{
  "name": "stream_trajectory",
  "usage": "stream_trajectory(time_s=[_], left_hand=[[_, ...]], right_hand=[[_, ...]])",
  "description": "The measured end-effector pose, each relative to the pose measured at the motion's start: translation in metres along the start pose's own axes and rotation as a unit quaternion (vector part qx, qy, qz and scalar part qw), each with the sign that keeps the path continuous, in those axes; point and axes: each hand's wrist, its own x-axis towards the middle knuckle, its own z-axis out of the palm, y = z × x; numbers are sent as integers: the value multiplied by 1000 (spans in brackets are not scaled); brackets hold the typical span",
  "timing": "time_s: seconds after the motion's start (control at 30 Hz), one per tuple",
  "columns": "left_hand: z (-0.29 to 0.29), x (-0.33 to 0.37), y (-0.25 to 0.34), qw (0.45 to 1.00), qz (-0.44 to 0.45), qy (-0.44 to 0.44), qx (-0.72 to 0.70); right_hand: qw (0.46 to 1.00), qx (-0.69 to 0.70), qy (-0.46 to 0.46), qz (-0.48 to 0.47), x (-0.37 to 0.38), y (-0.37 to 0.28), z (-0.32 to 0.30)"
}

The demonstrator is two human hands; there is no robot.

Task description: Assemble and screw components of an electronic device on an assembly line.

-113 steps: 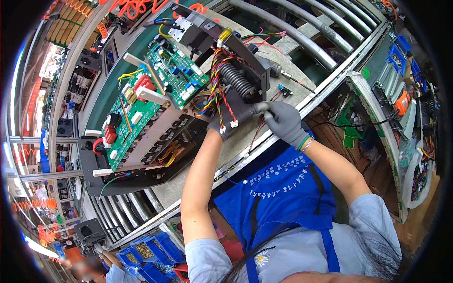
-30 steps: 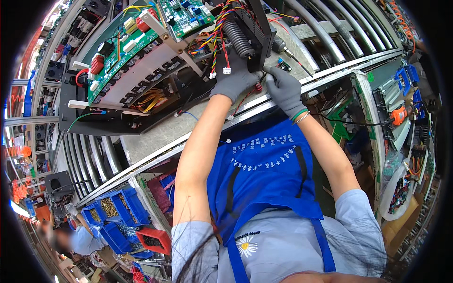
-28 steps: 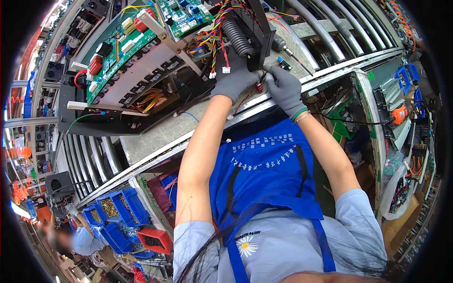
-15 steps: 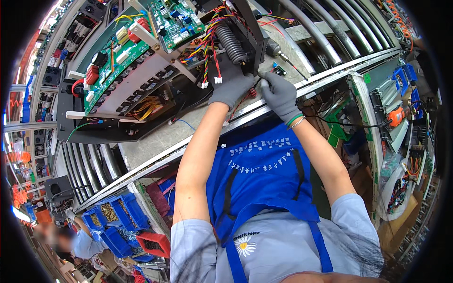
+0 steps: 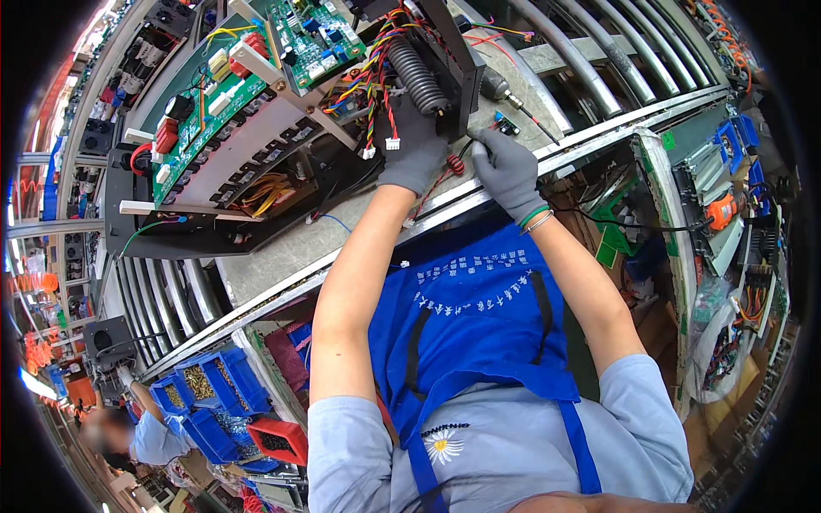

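Both my hands wear grey gloves and are at the near right corner of a black metal chassis (image 5: 471,85) holding green circuit boards (image 5: 214,111). My left hand (image 5: 416,156) reaches inside, below a grey coiled spring-like part (image 5: 417,73); its fingertips are hidden in shadow. A bundle of coloured wires with white connectors (image 5: 392,144) hangs beside it. My right hand (image 5: 508,169) is outside the end panel, its thumb and fingers pinched together near the panel's lower edge. What it pinches, if anything, cannot be made out. A red coil (image 5: 455,164) on wires lies between my hands.
A power screwdriver (image 5: 505,92) lies right of the chassis, near a small circuit board (image 5: 505,124). Metal conveyor rollers (image 5: 590,73) run beyond. Blue bins (image 5: 201,385) of screws and a red bin (image 5: 280,439) stand at lower left. Another person (image 5: 154,427) works at far left.
My left hand has moved farther into the chassis, up towards the coiled part, and the hanging wires have shifted slightly. My right hand stays almost in place.
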Motion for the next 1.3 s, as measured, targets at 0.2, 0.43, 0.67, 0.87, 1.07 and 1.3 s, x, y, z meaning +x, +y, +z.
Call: stream_trajectory(time_s=[0.2,0.43,0.67,0.87,1.07,1.3], left_hand=[[1,-7,-16,997,33,-57,33],[18,-8,-16,997,26,-50,49],[1,-4,-6,999,2,-48,-24],[-5,-4,-12,995,90,-4,-33],[-5,-2,-30,981,152,-97,76],[-19,-22,-10,993,115,11,-21]], right_hand=[[1000,0,-10,11,1,-5,-3],[1000,-8,-14,14,-1,-2,0],[1000,-9,-16,10,-2,-3,1],[999,-30,-23,10,-1,-3,0],[999,-18,-21,18,-2,-3,1],[999,-14,-21,19,-2,-1,-3]])
